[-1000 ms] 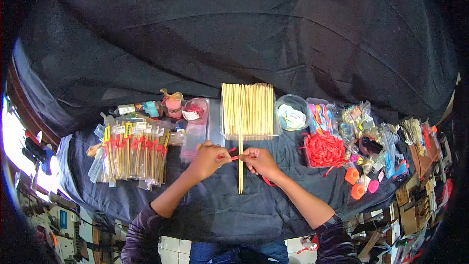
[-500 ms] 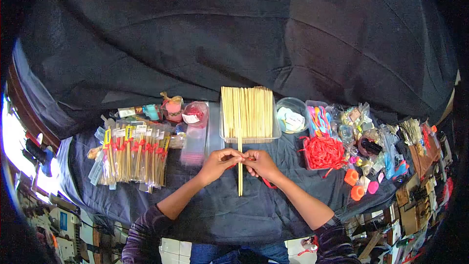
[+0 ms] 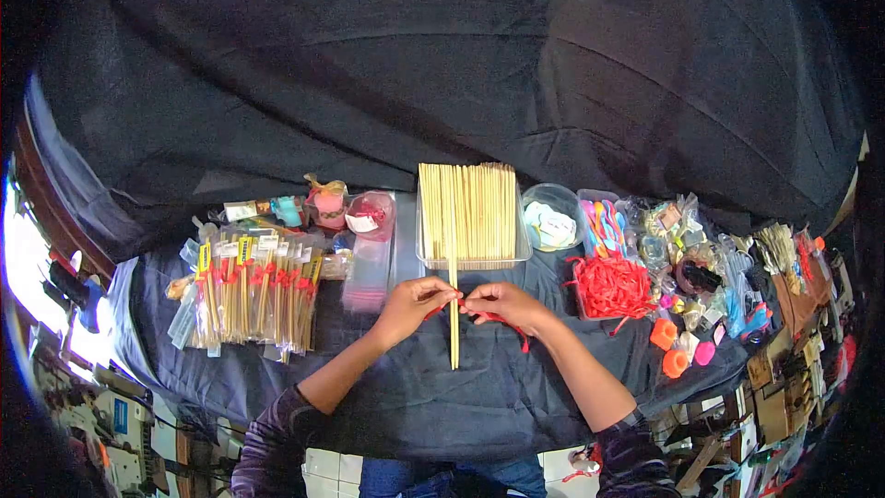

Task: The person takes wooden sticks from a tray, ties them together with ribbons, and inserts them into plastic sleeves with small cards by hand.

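A pair of pale wooden chopsticks (image 3: pixel 454 339) lies upright in the view, side by side, between my two hands. Around their middle passes a thin red ribbon (image 3: pixel 513 324). Its one tail hangs from my right hand (image 3: pixel 505 304), whose fingers are pinched on it just right of the chopsticks. On the other side my left hand (image 3: pixel 411 308) is closed at the chopsticks, thumb and forefinger pinching the ribbon. The fingertips hide the exact crossing of the ribbon. Beyond the hands, a clear plastic box (image 3: pixel 524 256) holds many more chopsticks (image 3: pixel 470 212).
Packaged chopsticks with red bows (image 3: pixel 263 295) lie at left. Clear plastic sleeves (image 3: pixel 367 281) sit beside them. To the right are a round tub (image 3: pixel 551 218), a box of colourful spoon-like pieces (image 3: pixel 604 224), a heap of red ribbons (image 3: pixel 612 288) and orange pieces (image 3: pixel 675 364). Black cloth (image 3: pixel 369 406) covers the table.
My right hand has moved slightly right, apart from my left hand. More of the red ribbon shows, with its tail hanging below the right hand.
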`<state>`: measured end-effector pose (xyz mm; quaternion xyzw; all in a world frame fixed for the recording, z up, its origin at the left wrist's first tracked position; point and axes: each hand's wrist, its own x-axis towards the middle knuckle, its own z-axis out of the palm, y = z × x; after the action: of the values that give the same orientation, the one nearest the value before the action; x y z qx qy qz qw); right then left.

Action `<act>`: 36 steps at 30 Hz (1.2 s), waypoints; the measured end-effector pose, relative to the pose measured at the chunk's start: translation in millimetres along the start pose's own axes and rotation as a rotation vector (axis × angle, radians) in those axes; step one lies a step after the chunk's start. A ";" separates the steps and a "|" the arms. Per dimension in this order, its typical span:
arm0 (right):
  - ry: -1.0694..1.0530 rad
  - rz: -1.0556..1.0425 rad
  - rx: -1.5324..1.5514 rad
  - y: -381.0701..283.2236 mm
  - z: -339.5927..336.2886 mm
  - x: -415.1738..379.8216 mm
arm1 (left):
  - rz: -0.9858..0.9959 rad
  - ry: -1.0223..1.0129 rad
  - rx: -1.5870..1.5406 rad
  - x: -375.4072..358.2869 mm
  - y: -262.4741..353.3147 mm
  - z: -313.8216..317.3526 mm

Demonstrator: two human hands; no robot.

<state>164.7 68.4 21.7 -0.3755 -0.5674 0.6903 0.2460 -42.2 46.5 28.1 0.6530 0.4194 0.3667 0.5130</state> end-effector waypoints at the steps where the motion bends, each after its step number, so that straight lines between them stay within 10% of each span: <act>1: -0.049 0.007 0.002 -1.8 -5.2 -3.7 | 0.053 0.018 -0.033 -0.3 1.2 1.9; 36: 0.173 -0.249 0.224 9.2 15.6 3.9 | 0.014 0.051 -0.285 3.4 -10.9 1.2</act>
<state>150.7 59.9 12.9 -0.3306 -0.5058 0.6785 0.4177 -41.7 50.5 17.3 0.5670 0.3715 0.4427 0.5870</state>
